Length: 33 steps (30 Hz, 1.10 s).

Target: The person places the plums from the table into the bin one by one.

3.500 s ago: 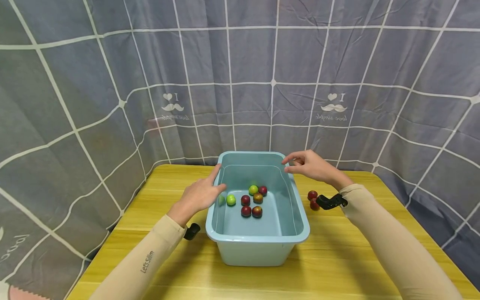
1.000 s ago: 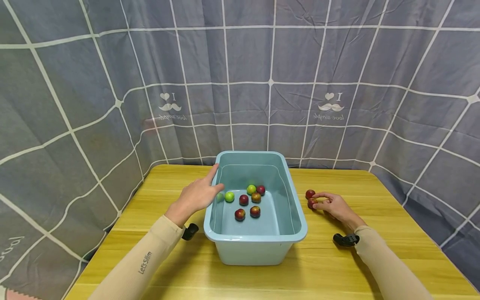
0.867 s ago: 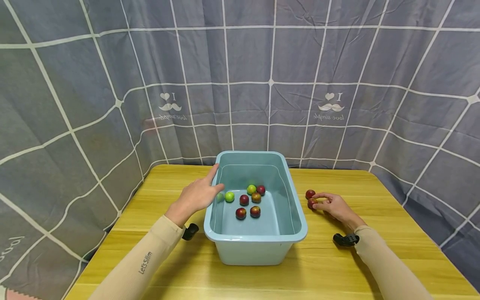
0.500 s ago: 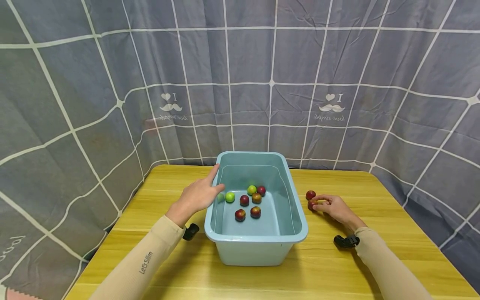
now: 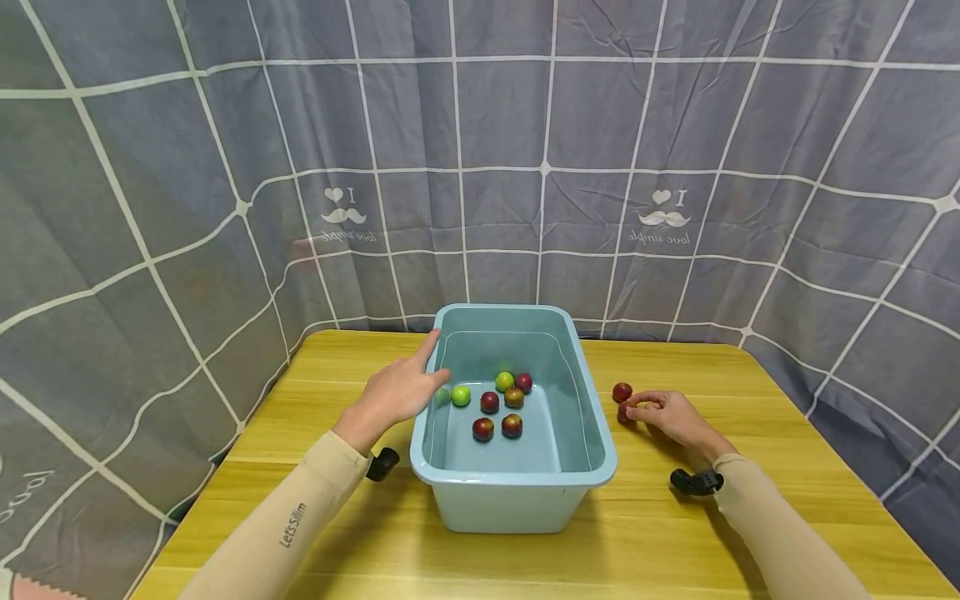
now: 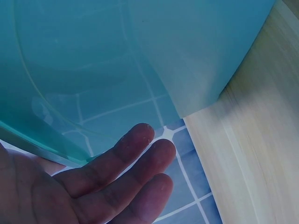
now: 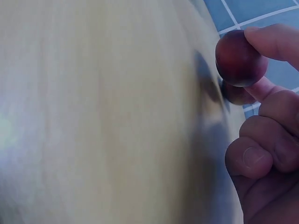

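My right hand (image 5: 671,421) pinches a dark red plum (image 7: 238,58) between thumb and fingertip, at the table to the right of the tub; its other fingers are curled in. Just behind it lies another red plum (image 5: 622,392), partly hidden in the right wrist view. My left hand (image 5: 397,387) lies at the left rim of the light blue tub (image 5: 517,478), index finger along the rim and thumb pointing over it. The left wrist view shows its other fingers (image 6: 159,154) loosely extended beside the tub's outer wall. Inside the tub sit several red plums (image 5: 483,429) and two green ones (image 5: 461,395).
The tub stands mid-table on a yellow wooden table (image 5: 675,533). A grey curtain (image 5: 495,192) with white grid lines hangs close behind the table and along its sides.
My right hand has gone from over the tub's right rim down to the table and now pinches the nearer plum. The front-left plum in the tub has wobbled slightly. The left hand has stayed.
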Tool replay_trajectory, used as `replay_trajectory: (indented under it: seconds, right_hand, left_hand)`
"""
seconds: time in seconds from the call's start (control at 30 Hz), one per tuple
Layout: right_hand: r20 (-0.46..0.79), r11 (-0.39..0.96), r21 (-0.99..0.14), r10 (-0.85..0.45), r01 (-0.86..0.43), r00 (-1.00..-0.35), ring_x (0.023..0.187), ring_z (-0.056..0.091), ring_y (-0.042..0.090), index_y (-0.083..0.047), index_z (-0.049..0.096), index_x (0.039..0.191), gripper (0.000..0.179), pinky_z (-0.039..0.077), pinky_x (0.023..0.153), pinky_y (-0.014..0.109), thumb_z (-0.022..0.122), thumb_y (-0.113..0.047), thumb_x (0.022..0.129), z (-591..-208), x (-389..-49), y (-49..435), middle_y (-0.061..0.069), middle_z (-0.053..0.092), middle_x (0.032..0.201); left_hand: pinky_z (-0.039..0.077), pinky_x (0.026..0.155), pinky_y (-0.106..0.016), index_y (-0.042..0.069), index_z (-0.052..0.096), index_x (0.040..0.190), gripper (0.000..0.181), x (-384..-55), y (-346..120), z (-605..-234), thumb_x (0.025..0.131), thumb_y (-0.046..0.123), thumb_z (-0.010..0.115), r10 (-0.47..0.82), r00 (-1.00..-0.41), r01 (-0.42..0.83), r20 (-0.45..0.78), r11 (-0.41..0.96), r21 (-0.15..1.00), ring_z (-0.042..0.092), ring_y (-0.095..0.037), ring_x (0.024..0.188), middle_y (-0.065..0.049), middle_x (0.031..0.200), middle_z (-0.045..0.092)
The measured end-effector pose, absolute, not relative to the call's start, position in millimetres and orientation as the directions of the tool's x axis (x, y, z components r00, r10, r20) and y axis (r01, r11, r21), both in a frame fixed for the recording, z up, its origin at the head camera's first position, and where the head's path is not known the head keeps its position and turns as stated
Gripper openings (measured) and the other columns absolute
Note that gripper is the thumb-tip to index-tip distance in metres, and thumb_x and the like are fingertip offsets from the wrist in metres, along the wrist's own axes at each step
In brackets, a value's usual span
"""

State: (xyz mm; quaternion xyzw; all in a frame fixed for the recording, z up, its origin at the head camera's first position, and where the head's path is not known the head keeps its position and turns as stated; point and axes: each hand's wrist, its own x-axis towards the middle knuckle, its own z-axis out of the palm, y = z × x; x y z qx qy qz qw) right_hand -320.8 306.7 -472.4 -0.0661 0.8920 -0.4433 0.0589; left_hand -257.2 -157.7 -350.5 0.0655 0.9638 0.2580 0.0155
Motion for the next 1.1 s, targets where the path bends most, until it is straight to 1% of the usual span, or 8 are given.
replay_trajectory:
  seconds: [0.17,0.33,0.47,0.57,0.7,0.8,0.93,1.1]
  right_hand:
    - [-0.021,0.611,-0.786,-0.179,-0.095,-0.984,0.061,0.041,0.011,-0.004,0.071,0.116,0.043,0.030,0.052,0.025,0.074,-0.038,0.090,-463.6,-322.7,303.7,-0.002,0.046,0.069]
    - [0.009,0.567,-0.814,-0.204,-0.125,-0.979,0.052,0.037,0.007,-0.003,0.072,0.117,0.041,0.031,0.046,0.023,0.076,-0.034,0.089,-450.3,-325.0,297.2,-0.003,0.048,0.067]
    - [0.025,0.566,-0.811,-0.223,-0.151,-0.974,0.052,0.037,0.007,-0.006,0.073,0.116,0.041,0.034,0.048,0.023,0.076,-0.037,0.089,-440.6,-326.8,292.0,-0.005,0.045,0.064]
    - [0.041,0.576,-0.798,-0.237,-0.175,-0.971,0.053,0.036,0.008,-0.007,0.073,0.115,0.041,0.034,0.049,0.024,0.075,-0.039,0.090,-433.6,-328.1,289.3,0.000,0.056,0.067]
    - [0.049,0.568,-0.801,-0.252,-0.188,-0.967,0.057,0.039,0.009,-0.005,0.072,0.116,0.042,0.035,0.052,0.025,0.074,-0.038,0.091,-422.0,-329.1,285.0,0.010,0.069,0.082]
    - [0.056,0.558,-0.805,-0.265,-0.200,-0.963,0.059,0.040,0.009,-0.002,0.070,0.119,0.044,0.036,0.054,0.025,0.074,-0.036,0.091,-411.4,-330.2,281.1,0.006,0.065,0.076]
    - [0.074,0.528,-0.819,-0.287,-0.223,-0.955,0.054,0.036,0.008,0.002,0.068,0.119,0.045,0.034,0.052,0.024,0.074,-0.033,0.091,-398.4,-332.7,276.3,-0.004,0.047,0.062]
    - [0.124,0.539,-0.791,-0.321,-0.289,-0.939,0.051,0.033,0.007,0.001,0.070,0.117,0.040,0.031,0.049,0.025,0.074,-0.030,0.092,-383.2,-334.6,270.7,-0.006,0.037,0.058]
  left_hand:
    - [0.051,0.071,-0.042,0.032,0.008,0.164,0.076,-257.0,-157.3,-349.7,0.099,0.052,0.043,0.138,-0.990,0.124,0.009,0.856,0.501,0.065,-0.032,0.105,-0.016,0.145,0.056]
    - [0.050,0.070,-0.041,0.031,0.009,0.164,0.077,-257.4,-157.5,-349.3,0.099,0.052,0.044,0.140,-0.990,0.128,0.014,0.860,0.494,0.065,-0.033,0.106,-0.016,0.145,0.056]
    - [0.049,0.067,-0.038,0.031,0.009,0.164,0.077,-257.5,-157.6,-349.2,0.099,0.052,0.044,0.139,-0.990,0.126,0.011,0.865,0.486,0.065,-0.031,0.102,-0.016,0.142,0.058]
    - [0.048,0.065,-0.037,0.031,0.009,0.164,0.077,-257.7,-157.3,-349.5,0.099,0.052,0.044,0.139,-0.990,0.128,0.012,0.865,0.485,0.065,-0.030,0.099,-0.016,0.141,0.059]
    - [0.046,0.062,-0.036,0.032,0.008,0.164,0.077,-257.6,-156.8,-349.9,0.099,0.051,0.044,0.140,-0.990,0.130,0.015,0.862,0.490,0.064,-0.028,0.093,-0.016,0.138,0.061]
    - [0.045,0.060,-0.035,0.032,0.008,0.164,0.077,-257.2,-156.7,-350.1,0.098,0.051,0.044,0.137,-0.991,0.125,0.012,0.862,0.491,0.063,-0.027,0.086,-0.016,0.129,0.065]
    - [0.044,0.059,-0.035,0.032,0.008,0.164,0.077,-257.0,-156.7,-350.1,0.098,0.052,0.044,0.134,-0.991,0.123,0.012,0.864,0.488,0.062,-0.026,0.083,-0.015,0.121,0.067]
    - [0.045,0.061,-0.035,0.031,0.009,0.164,0.077,-256.6,-156.4,-349.8,0.098,0.052,0.044,0.135,-0.991,0.128,0.020,0.866,0.483,0.064,-0.027,0.088,-0.015,0.126,0.066]
